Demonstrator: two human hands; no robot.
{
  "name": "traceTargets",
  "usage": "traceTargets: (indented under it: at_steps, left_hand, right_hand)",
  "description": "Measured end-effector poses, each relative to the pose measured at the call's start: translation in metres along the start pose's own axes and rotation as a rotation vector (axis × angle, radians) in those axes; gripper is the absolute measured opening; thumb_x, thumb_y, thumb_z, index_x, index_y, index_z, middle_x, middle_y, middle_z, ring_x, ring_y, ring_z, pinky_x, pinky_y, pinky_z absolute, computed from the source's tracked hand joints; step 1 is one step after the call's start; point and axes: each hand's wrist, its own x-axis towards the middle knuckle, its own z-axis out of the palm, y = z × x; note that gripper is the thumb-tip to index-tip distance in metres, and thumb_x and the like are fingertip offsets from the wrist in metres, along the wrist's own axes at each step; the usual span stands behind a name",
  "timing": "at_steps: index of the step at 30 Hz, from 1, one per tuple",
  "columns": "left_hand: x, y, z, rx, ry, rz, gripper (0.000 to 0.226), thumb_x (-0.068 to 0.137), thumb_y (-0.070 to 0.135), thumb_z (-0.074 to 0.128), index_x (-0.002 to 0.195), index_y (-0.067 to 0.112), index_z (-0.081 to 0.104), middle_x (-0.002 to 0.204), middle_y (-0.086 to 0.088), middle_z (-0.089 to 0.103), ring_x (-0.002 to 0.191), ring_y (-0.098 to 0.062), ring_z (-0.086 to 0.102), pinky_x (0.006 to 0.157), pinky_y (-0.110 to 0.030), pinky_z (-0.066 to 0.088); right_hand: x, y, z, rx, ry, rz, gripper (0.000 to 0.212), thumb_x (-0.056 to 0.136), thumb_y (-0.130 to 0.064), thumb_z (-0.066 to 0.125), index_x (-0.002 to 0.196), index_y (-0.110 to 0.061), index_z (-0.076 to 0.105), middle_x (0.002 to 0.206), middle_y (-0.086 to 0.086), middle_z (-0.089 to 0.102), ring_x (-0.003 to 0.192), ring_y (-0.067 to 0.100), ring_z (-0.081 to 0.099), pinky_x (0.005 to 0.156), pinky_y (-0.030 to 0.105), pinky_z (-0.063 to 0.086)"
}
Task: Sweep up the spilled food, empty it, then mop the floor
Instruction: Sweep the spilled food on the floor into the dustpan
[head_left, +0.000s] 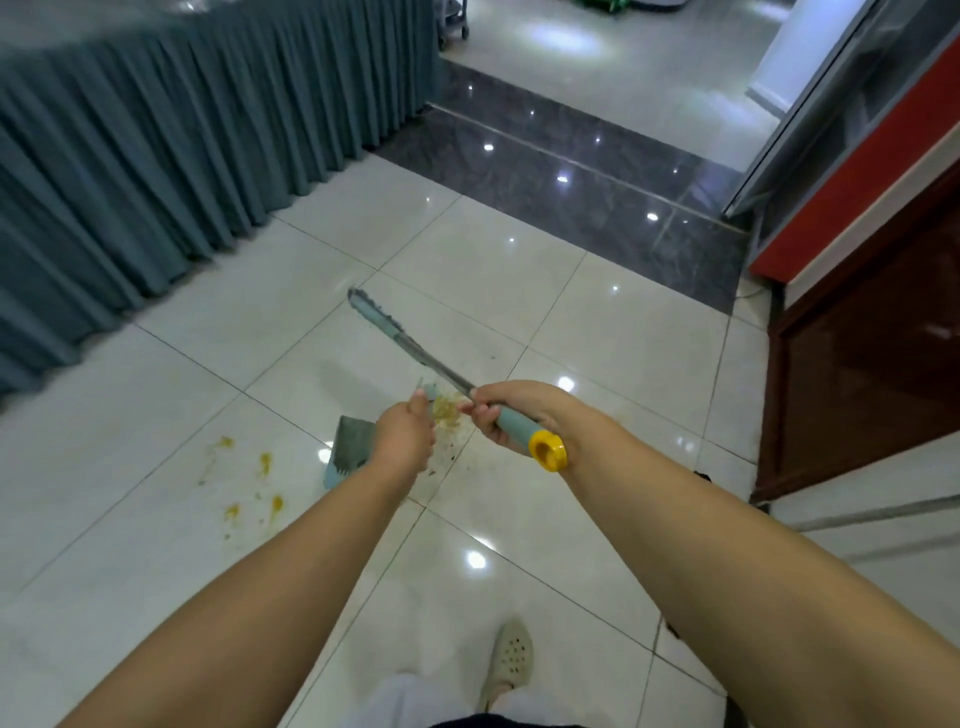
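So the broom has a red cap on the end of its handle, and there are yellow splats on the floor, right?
Not quite. In the head view, the broom handle's end cap is yellow, not red. The yellow splats on the floor are really there.

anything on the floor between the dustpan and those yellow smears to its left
Nothing visible does. The dustpan, held by the left hand, sits right of the yellow smears, with only bare tile floor between them. The right hand holds the broom out to the far side, away from that gap.
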Motion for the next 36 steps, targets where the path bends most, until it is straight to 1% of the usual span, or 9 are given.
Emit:
traceTargets:
  at_steps: [3, 6, 10, 13, 17, 23, 28, 33, 36]
  left_hand:
    - [0.005, 0.009, 0.004, -0.112, 0.094, -0.015, 0.051, 0.1, 0.044, 0.028, 0.07, 0.011, 0.053, 0.059, -0.004, 0.049, 0.046, -0.018, 0.04, 0.045, -0.024, 0.032]
    - [0.011, 0.014, 0.01, -0.231, 0.169, -0.044, 0.052, 0.099, 0.047, 0.029, 0.071, 0.011, 0.053, 0.059, -0.002, 0.048, 0.045, -0.016, 0.038, 0.045, -0.023, 0.033]
    - [0.019, 0.012, 0.014, -0.285, 0.273, -0.024, 0.053, 0.099, 0.049, 0.03, 0.067, 0.012, 0.052, 0.056, -0.002, 0.047, 0.042, -0.015, 0.039, 0.043, -0.023, 0.034]
    - [0.024, 0.009, 0.009, -0.345, 0.338, -0.041, 0.052, 0.098, 0.049, 0.032, 0.067, 0.013, 0.052, 0.052, 0.001, 0.046, 0.031, -0.008, 0.038, 0.034, -0.015, 0.031]
    - [0.023, -0.004, -0.009, -0.417, 0.458, -0.072, 0.049, 0.098, 0.05, 0.032, 0.069, 0.015, 0.053, 0.055, 0.0, 0.046, 0.028, -0.006, 0.035, 0.035, -0.014, 0.028]
    - [0.01, -0.024, -0.042, -0.465, 0.671, -0.091, 0.047, 0.099, 0.046, 0.031, 0.069, 0.016, 0.052, 0.057, -0.001, 0.048, 0.03, -0.005, 0.038, 0.037, -0.015, 0.031]
    - [-0.006, -0.046, -0.07, -0.474, 0.796, -0.121, 0.049, 0.099, 0.045, 0.032, 0.065, 0.014, 0.048, 0.056, -0.003, 0.045, 0.036, -0.01, 0.037, 0.035, -0.014, 0.03]
    - [-0.012, -0.069, -0.106, -0.521, 0.887, -0.204, 0.048, 0.098, 0.048, 0.033, 0.068, 0.014, 0.051, 0.063, -0.005, 0.049, 0.051, -0.018, 0.044, 0.048, -0.025, 0.037]
    - [-0.011, -0.081, -0.127, -0.519, 0.935, -0.238, 0.049, 0.098, 0.048, 0.031, 0.067, 0.015, 0.051, 0.059, -0.002, 0.047, 0.047, -0.015, 0.04, 0.046, -0.025, 0.035]
  right_hand:
    - [0.012, -0.014, -0.022, 0.032, -0.006, 0.001, 0.016, 0.096, 0.0, 0.043, 0.086, 0.005, 0.054, 0.076, 0.009, 0.049, 0.032, 0.006, 0.044, 0.032, 0.011, 0.04]
    - [0.025, -0.027, -0.045, 0.071, -0.013, 0.02, 0.015, 0.095, 0.002, 0.041, 0.094, 0.009, 0.054, 0.073, 0.011, 0.05, 0.032, 0.006, 0.045, 0.032, 0.013, 0.041]
    - [0.049, -0.039, -0.069, 0.122, 0.032, 0.066, 0.029, 0.097, 0.001, 0.037, 0.125, 0.006, 0.044, 0.073, 0.015, 0.051, 0.03, 0.007, 0.042, 0.03, 0.014, 0.04]
    - [0.07, -0.046, -0.084, 0.141, 0.085, 0.114, 0.044, 0.096, 0.003, 0.035, 0.141, 0.004, 0.034, 0.075, 0.016, 0.048, 0.027, 0.008, 0.039, 0.029, 0.014, 0.038]
    - [0.094, -0.047, -0.089, 0.146, 0.096, 0.185, 0.036, 0.096, 0.005, 0.03, 0.13, -0.001, 0.036, 0.089, 0.022, 0.049, 0.025, 0.01, 0.038, 0.03, 0.013, 0.038]
    - [0.122, -0.023, -0.063, 0.074, 0.045, 0.3, 0.031, 0.094, 0.006, 0.032, 0.124, 0.001, 0.039, 0.078, 0.015, 0.043, 0.028, 0.009, 0.035, 0.029, 0.012, 0.034]
    - [0.135, 0.014, -0.034, 0.023, 0.014, 0.437, 0.012, 0.094, 0.006, 0.033, 0.101, 0.007, 0.044, 0.082, 0.022, 0.046, 0.049, 0.007, 0.034, 0.028, 0.013, 0.035]
    - [0.138, 0.054, 0.001, -0.006, -0.004, 0.537, 0.011, 0.093, 0.007, 0.033, 0.097, 0.006, 0.044, 0.078, 0.03, 0.049, 0.028, 0.013, 0.038, 0.029, 0.013, 0.037]
    - [0.138, 0.076, 0.021, -0.06, -0.021, 0.584, 0.012, 0.093, 0.008, 0.032, 0.095, 0.004, 0.043, 0.079, 0.029, 0.049, 0.026, 0.014, 0.038, 0.03, 0.013, 0.038]
